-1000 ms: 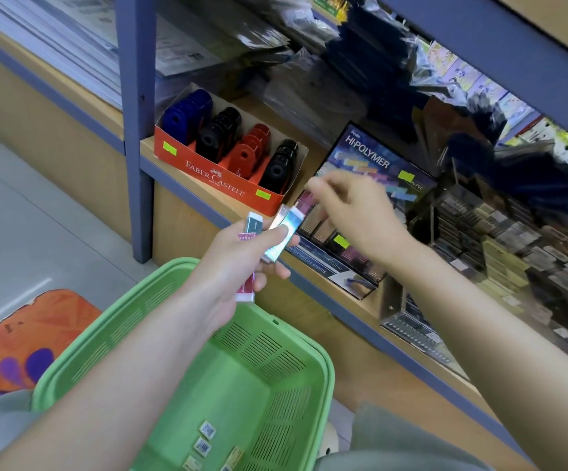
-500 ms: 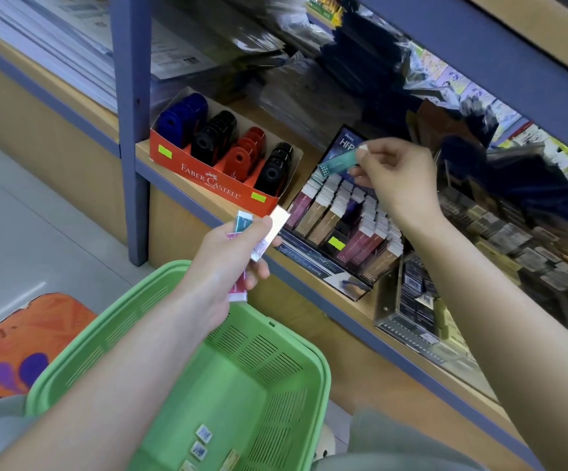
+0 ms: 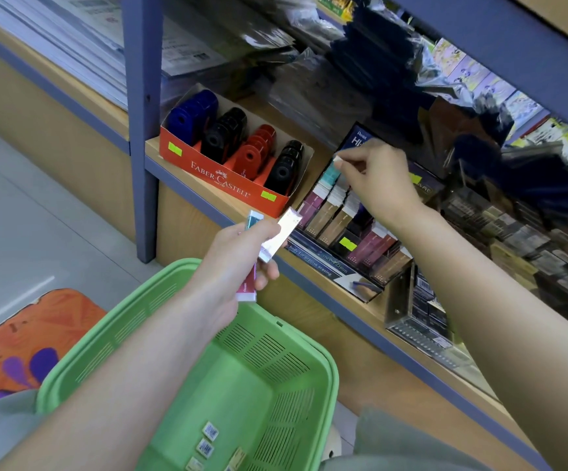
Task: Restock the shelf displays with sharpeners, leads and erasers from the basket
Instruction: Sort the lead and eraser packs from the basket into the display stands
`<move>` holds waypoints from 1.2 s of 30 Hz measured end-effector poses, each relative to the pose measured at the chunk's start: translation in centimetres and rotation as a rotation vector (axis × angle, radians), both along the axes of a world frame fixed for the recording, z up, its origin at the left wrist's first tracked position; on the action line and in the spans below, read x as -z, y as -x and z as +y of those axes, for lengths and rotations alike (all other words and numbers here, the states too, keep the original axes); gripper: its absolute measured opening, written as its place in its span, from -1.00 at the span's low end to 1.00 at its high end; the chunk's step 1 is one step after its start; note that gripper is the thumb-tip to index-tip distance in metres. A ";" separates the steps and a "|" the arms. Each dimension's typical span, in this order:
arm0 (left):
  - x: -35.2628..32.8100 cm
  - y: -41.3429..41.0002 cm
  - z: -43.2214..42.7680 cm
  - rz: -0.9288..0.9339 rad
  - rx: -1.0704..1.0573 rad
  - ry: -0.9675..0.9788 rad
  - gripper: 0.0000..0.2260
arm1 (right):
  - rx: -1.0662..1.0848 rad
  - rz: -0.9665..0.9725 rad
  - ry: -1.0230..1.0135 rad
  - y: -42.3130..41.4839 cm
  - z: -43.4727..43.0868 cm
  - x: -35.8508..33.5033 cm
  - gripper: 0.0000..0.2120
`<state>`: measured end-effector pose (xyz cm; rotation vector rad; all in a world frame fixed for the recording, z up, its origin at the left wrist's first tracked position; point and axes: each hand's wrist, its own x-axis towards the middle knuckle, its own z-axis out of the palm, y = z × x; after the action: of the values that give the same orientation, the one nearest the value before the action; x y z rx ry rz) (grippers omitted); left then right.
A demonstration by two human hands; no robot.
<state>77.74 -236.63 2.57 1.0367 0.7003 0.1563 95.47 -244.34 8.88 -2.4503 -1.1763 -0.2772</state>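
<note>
My left hand (image 3: 233, 263) grips a small bunch of stick erasers (image 3: 277, 234) in teal, white and pink sleeves, just above the green basket (image 3: 180, 379). My right hand (image 3: 381, 183) pinches a teal stick eraser (image 3: 331, 171) by its white top, its lower end in the back left slot of the Hi-Polymer eraser display (image 3: 343, 229). That display holds rows of purple, brown and dark erasers. A few small labelled packs (image 3: 208, 440) lie on the basket floor.
A red Faber-Castell box (image 3: 221, 175) of blue, black and red sharpeners sits left of the eraser display. A clear case of lead packs (image 3: 425, 311) stands to its right. A blue shelf post (image 3: 141, 124) rises on the left, and an orange mat (image 3: 21, 338) lies on the floor.
My right hand took a teal eraser from the bunch in my left hand, lifted it over the display, then lowered it into the back left slot. My left hand stayed put.
</note>
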 end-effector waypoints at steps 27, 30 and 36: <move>0.7 -0.4 -0.2 0.008 0.026 -0.049 -0.66 | 0.048 0.210 0.109 -2.0 0.8 -1.5 -0.81; 0.9 -0.3 -0.2 0.012 0.029 -0.050 -0.67 | 0.019 0.151 0.118 -1.7 1.3 -1.5 -0.85; 0.8 -0.4 -0.4 0.012 0.035 -0.059 -0.73 | 0.096 0.074 0.044 -2.3 -0.4 -1.3 -0.82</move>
<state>78.11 -237.02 1.80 1.1067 0.6912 0.1413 97.76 -244.75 10.14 -2.5362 -1.0460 -0.1881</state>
